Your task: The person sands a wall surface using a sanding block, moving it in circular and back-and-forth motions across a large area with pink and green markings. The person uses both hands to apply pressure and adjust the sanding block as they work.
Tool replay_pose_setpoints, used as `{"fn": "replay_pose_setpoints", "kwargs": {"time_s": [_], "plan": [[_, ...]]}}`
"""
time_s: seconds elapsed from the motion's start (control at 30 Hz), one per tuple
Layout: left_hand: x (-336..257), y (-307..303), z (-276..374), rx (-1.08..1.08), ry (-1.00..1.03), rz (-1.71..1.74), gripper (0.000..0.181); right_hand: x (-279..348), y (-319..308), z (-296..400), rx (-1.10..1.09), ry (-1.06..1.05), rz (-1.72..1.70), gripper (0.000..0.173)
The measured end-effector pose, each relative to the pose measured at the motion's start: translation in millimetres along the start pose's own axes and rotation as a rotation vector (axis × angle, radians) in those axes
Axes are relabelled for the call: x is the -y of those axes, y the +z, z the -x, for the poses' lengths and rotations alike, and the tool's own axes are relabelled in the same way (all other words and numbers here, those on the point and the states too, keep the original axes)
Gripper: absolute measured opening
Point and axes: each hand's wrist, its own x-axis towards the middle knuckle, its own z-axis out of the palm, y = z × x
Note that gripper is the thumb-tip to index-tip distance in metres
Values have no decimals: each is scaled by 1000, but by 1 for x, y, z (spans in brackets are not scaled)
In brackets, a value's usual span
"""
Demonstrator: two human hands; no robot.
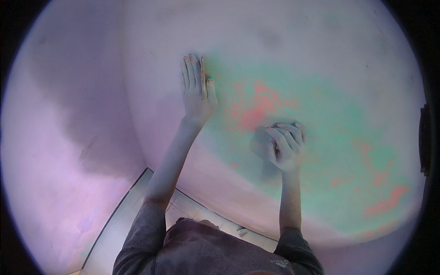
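My left hand lies flat against the wall, fingers pointing up and coated in pale dust. A thin folded sheet, probably sandpaper, is held under the fingers, its edge showing between forefinger and thumb. Lower and to the right, my right hand is curled into a loose fist at the wall, also dusty. I see nothing in it, though the palm is partly hidden. Around both hands the wall carries a green patch with red blotches, surrounded by whitish surface.
A second wall meets this one at a corner on the left. Light floor tiles with a dark edge line lie below. A small pale scrap rests on the floor near the wall's base. A dark object sits at the right rim.
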Motion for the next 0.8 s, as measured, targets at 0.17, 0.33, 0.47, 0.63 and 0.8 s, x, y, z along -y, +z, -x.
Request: {"fn": "replay_pose_setpoints", "kwargs": {"time_s": [0.17,0.33,0.47,0.63,0.8], "plan": [[-34,0,61,77,13,-70,66,6,1,-3,-36,-4,36,23],[1,4,22,-7,-164,-31,67,0,2,3,-58,-34,25,22],[26,-11,12,-225,-291,75,66,3,0,5,-67,-36,-4,21],[31,12,126,155,48,-44,64,8,7,2,-121,-46,-6,20],[37,15,57,-346,-382,-73,58,9,3,3,-112,-55,-3,20]]}}
